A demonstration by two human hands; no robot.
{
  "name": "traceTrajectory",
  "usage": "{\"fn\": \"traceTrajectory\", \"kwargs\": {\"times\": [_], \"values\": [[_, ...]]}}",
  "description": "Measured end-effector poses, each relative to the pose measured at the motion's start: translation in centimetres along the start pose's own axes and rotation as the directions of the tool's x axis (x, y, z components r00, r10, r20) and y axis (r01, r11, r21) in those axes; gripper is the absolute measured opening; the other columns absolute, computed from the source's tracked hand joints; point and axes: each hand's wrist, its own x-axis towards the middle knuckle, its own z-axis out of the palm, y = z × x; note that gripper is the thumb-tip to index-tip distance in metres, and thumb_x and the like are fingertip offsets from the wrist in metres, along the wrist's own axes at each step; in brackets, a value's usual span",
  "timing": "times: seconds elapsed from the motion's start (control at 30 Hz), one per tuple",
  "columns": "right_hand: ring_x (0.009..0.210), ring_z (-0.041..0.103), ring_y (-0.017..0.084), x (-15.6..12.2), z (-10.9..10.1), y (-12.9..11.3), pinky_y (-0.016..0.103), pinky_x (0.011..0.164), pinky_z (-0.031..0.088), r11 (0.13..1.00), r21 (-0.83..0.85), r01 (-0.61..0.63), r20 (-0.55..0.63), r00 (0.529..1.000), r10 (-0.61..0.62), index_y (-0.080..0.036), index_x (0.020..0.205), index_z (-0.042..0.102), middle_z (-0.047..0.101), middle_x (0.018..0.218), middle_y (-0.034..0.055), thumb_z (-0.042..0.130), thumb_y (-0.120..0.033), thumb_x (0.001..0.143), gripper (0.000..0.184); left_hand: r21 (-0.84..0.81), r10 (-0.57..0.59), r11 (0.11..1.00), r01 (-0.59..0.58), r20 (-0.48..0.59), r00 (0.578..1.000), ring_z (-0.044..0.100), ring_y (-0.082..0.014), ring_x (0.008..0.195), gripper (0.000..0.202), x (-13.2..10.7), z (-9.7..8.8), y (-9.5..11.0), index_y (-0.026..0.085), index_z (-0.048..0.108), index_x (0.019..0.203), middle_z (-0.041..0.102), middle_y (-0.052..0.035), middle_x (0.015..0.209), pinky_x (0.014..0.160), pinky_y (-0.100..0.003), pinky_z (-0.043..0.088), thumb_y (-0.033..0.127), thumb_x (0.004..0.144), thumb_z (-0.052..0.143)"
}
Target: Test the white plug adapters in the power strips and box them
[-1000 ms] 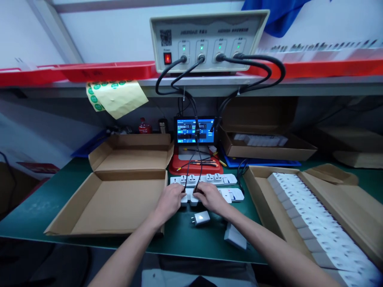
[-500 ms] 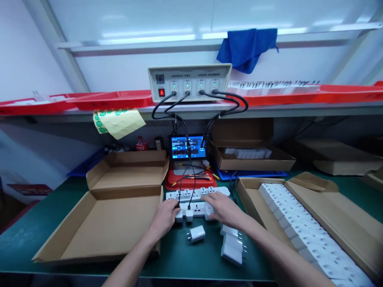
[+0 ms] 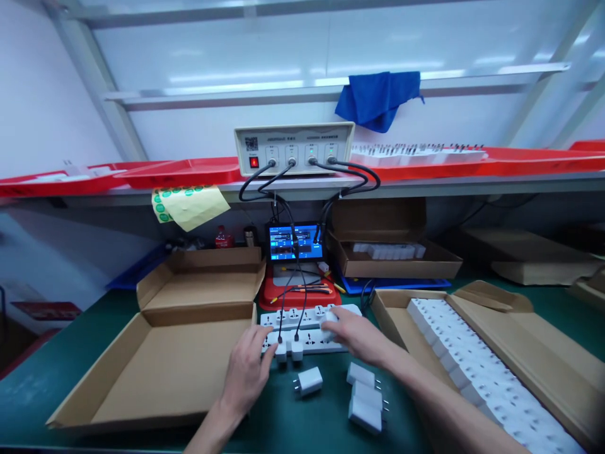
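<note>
White multi-socket power strip (image 3: 314,342) is lying flat on the green bench mat (image 3: 276,419), just in front of a second white power strip (image 3: 295,314). A white plug adapter (image 3: 281,352) and a second white plug adapter (image 3: 297,350) are sitting at its front edge, with black test cables (image 3: 305,296) rising from them to a cream tester box (image 3: 293,149) on the shelf. The left hand (image 3: 246,372) is drawing back from the strip, open with its fingers spread, and is holding nothing, so the two adapters are now staying in place unheld. The right hand (image 3: 359,334) is reaching across the strips, its fingers curved over a white block (image 3: 329,326) at their right end; I cannot tell whether it is clamped on it. Nearby, a loose white charger (image 3: 309,381) is lying on the mat, beside a small stack of white chargers (image 3: 365,397). An open cardboard box (image 3: 155,302) is standing empty-lidded to the left, while a cardboard box of packed white strips (image 3: 392,321) is lying to the right.
</note>
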Motion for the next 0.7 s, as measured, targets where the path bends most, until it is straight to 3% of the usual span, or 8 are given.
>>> {"fn": "traceTrajectory", "kwargs": {"times": [0.13,0.2,0.27,0.33,0.4,0.47,0.57,0.7], "values": [[0.122,0.072,0.03,-0.6,-2.5,-2.5,0.039,0.103,0.059,0.943,0.331,0.035,-0.129,0.992,0.009,-0.034,0.136,0.077,0.075,0.138,0.0103,0.067,-0.036,0.106,0.032,-0.098,0.105,0.99,-0.102,0.033,0.994,0.071,-0.0349,0.143,0.049,-2.2,2.2,2.4,0.032,0.063,0.16,0.073,-0.016,0.152,0.122,-0.054,0.061,0.038,0.111,0.062],[0.116,0.074,0.029,-1.3,-1.4,-4.4,0.04,0.099,0.062,0.824,0.566,0.005,-0.171,0.979,0.112,-0.032,0.136,0.075,0.077,0.136,0.0098,0.068,-0.047,0.107,0.034,-0.176,0.118,0.978,-0.11,0.037,0.992,0.058,-0.0394,0.16,0.066,-2.8,3.9,4.2,0.034,0.054,0.17,0.059,-0.0173,0.171,0.13,-0.06,0.054,0.04,0.106,0.072],[0.102,0.076,0.027,-2.1,0.7,-6.5,0.038,0.087,0.064,0.636,0.77,-0.045,-0.161,0.951,0.263,-0.031,0.14,0.072,0.08,0.127,0.0086,0.069,-0.056,0.106,0.042,-0.321,0.023,0.947,-0.012,0.032,0.999,0.049,-0.0435,0.167,0.086,-3.2,5.7,5.9,0.034,0.046,0.175,0.047,-0.0186,0.181,0.133,-0.063,0.051,0.044,0.098,0.083],[0.096,0.076,0.027,-3.0,2.9,-8.3,0.037,0.079,0.065,0.46,0.886,-0.053,-0.153,0.904,0.4,-0.031,0.145,0.067,0.08,0.123,0.0078,0.071,-0.06,0.105,0.049,-0.567,-0.158,0.802,0.187,0.1,0.982,0.058,-0.0433,0.159,0.1,-3.6,7.1,7.5,0.034,0.038,0.179,0.052,-0.0203,0.177,0.126,-0.06,0.058,0.05,0.094,0.088],[0.1,0.077,0.028,-3.7,4.4,-9.6,0.038,0.08,0.067,0.384,0.923,-0.024,-0.182,0.851,0.492,-0.032,0.147,0.064,0.08,0.127,0.0086,0.073,-0.061,0.104,0.053,-0.763,-0.3,0.526,0.376,0.247,0.921,0.072,-0.0384,0.143,0.103,-3.9,8.0,8.8,0.032,0.035,0.179,0.065,-0.0206,0.164,0.117,-0.052,0.065,0.054,0.093,0.089],[0.105,0.078,0.029,-4.4,5.1,-10.3,0.038,0.084,0.068,0.396,0.918,-0.012,-0.217,0.821,0.529,-0.031,0.147,0.063,0.079,0.132,0.0103,0.075,-0.06,0.103,0.054,-0.834,-0.369,0.29,0.47,0.355,0.859,0.077,-0.0353,0.135,0.097,-4.2,8.3,9.6,0.029,0.047,0.173,0.074,-0.0196,0.153,0.113,-0.047,0.066,0.056,0.091,0.091],[0.118,0.078,0.029,-5.8,5.5,-10.2,0.039,0.095,0.069,0.516,0.857,0.001,-0.309,0.803,0.51,-0.03,0.145,0.063,0.074,0.14,0.0138,0.073,-0.055,0.107,0.047,-0.843,-0.466,0.111,0.527,0.424,0.776,0.079,-0.0331,0.126,0.078,-4.5,7.6,10.0,0.023,0.07,0.151,0.08,-0.0182,0.139,0.102,-0.04,0.067,0.054,0.084,0.097],[0.147,0.066,0.032,-8.3,6.0,-9.7,0.041,0.112,0.063,0.701,0.705,0.11,-0.451,0.832,0.323,-0.029,0.138,0.066,0.062,0.16,0.0171,0.073,-0.038,0.109,0.031,-0.818,-0.486,-0.183,0.545,0.557,0.673,0.08,-0.0251,0.098,0.061,-4.8,5.7,10.1,0.019,0.078,0.133,0.084,-0.0137,0.116,0.085,-0.035,0.066,0.053,0.086,0.097]]}}
